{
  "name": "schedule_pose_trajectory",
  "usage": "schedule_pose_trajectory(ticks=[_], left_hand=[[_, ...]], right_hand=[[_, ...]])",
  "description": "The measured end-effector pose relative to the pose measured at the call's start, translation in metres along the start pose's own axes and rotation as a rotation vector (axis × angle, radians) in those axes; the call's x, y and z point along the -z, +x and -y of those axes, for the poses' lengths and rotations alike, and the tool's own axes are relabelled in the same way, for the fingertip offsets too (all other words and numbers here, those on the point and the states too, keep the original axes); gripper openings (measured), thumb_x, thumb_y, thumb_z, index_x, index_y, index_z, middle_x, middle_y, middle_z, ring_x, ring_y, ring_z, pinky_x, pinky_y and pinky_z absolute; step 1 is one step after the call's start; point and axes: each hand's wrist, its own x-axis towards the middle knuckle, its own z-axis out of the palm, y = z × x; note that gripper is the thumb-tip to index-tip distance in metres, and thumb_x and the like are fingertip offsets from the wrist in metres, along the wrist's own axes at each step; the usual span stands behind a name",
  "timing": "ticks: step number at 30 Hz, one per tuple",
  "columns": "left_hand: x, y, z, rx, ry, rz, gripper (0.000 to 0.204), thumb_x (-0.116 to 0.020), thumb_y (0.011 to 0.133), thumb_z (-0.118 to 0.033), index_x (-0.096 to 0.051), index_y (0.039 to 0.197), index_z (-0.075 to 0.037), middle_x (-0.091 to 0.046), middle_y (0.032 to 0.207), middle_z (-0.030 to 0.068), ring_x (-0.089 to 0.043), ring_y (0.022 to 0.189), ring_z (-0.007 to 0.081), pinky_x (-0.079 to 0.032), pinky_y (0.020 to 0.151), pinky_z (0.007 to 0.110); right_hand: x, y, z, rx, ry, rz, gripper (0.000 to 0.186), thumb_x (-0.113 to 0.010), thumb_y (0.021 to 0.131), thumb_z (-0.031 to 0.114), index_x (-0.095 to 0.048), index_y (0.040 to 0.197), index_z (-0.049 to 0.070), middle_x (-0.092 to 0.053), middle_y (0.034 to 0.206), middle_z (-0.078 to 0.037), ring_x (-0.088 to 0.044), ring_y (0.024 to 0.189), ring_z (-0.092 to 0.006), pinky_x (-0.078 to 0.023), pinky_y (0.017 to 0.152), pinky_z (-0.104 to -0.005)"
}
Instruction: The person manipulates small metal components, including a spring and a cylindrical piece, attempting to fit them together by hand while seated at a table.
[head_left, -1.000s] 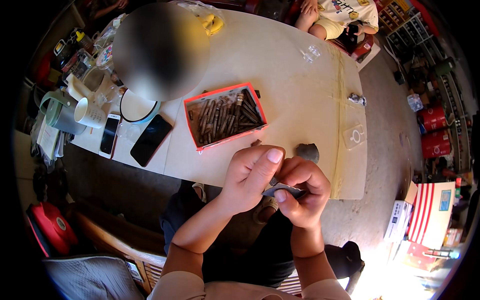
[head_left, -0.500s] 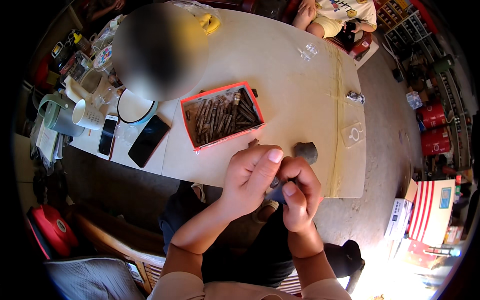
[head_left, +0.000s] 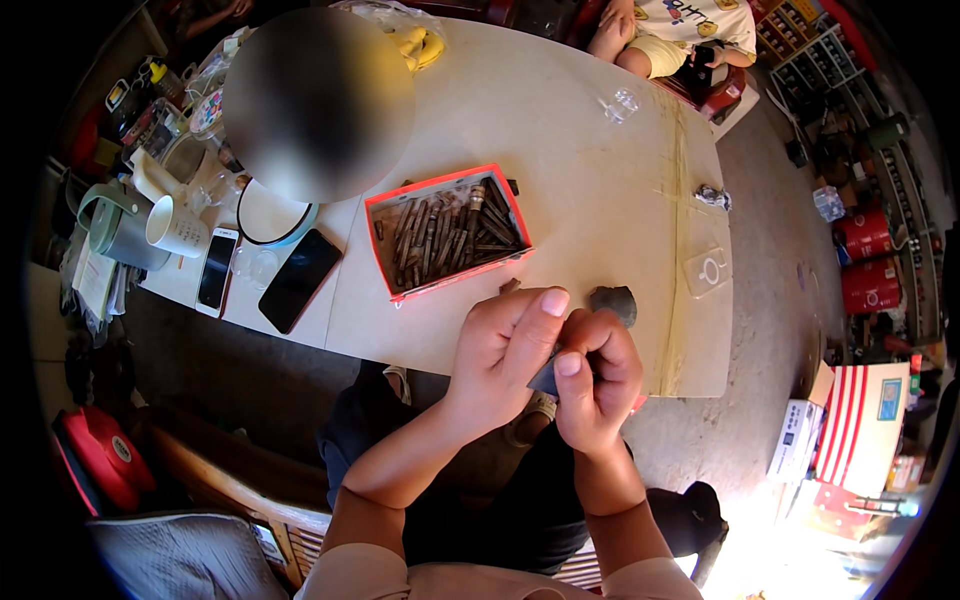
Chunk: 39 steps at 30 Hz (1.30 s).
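Both my hands meet over the near edge of the table. My left hand (head_left: pixel 500 350) is closed, thumb on top, around a small metal rod that my fingers now hide. My right hand (head_left: pixel 598 375) pinches a dark blue-grey sheet like sandpaper (head_left: pixel 543 379) between thumb and curled forefinger, pressed up against the left hand. Just beyond my hands lies a dark grey scrap (head_left: pixel 613 303) on the table, and a small brown piece (head_left: pixel 510 286) shows behind my left knuckles. Farther off sits a red-rimmed box (head_left: pixel 450 279) filled with dark metal rods (head_left: pixel 440 235).
On the left of the table (head_left: pixel 580 190) are a black phone (head_left: pixel 300 280), a white phone (head_left: pixel 217 270), a bowl (head_left: pixel 270 215) and a white cup (head_left: pixel 178 228). A clear glass (head_left: pixel 621 105) stands far right. A person (head_left: pixel 690 40) sits at the far side. Shelves line the right.
My right hand has shifted slightly left, closer to my left hand. The metal rod's end that showed between them is now covered, and more of the dark sheet shows.
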Motion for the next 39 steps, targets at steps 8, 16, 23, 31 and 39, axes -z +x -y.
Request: schedule_pose_trajectory(ticks=[8,16,23,31,39], left_hand=[[0.004,0.001,-0.006,0.104,-0.020,0.049,0.044,-0.044,0.101,-0.026,-0.045,0.065,-0.001,-0.046,0.057,-0.0008,-0.039,0.052,0.0073,-0.031,0.048,0.025],[0.001,-0.002,-0.007,0.166,-0.049,0.063,0.045,-0.045,0.101,-0.028,-0.044,0.063,-0.003,-0.043,0.054,-0.0025,-0.038,0.052,0.0049,-0.031,0.046,0.025],[0.007,0.001,0.008,0.098,-0.022,0.069,0.046,-0.044,0.101,-0.028,-0.044,0.063,-0.002,-0.043,0.052,-0.0020,-0.040,0.049,0.0046,-0.030,0.043,0.025],[0.000,0.000,0.002,0.112,-0.052,0.018,0.047,-0.044,0.101,-0.031,-0.044,0.062,-0.005,-0.041,0.051,-0.0033,-0.039,0.046,0.0037,-0.028,0.041,0.023],[0.001,0.003,0.016,0.040,-0.001,0.010,0.046,-0.045,0.101,-0.030,-0.041,0.061,-0.006,-0.038,0.055,-0.0040,-0.033,0.053,0.0046,-0.028,0.048,0.025]], right_hand=[[0.005,0.001,0.000,0.011,0.021,0.075,0.018,-0.061,0.088,0.003,-0.046,0.078,0.004,-0.054,0.070,-0.003,-0.050,0.055,-0.0081,-0.039,0.051,-0.0203],[0.008,-0.001,0.000,0.022,0.078,0.035,0.018,-0.062,0.087,0.004,-0.047,0.079,0.003,-0.055,0.073,-0.004,-0.051,0.060,-0.0087,-0.041,0.055,-0.0209],[0.011,0.001,-0.009,0.094,-0.033,0.114,0.016,-0.060,0.088,0.003,-0.046,0.080,0.004,-0.054,0.074,-0.003,-0.049,0.064,-0.0073,-0.040,0.057,-0.0203],[0.012,0.002,-0.009,0.029,0.093,0.048,0.016,-0.060,0.089,0.004,-0.046,0.081,0.004,-0.053,0.074,-0.003,-0.045,0.064,-0.0070,-0.038,0.058,-0.0200],[0.008,-0.004,-0.011,0.026,-0.046,0.003,0.018,-0.061,0.087,0.004,-0.046,0.076,0.004,-0.051,0.071,-0.001,-0.042,0.062,-0.0074,-0.035,0.057,-0.0206]])
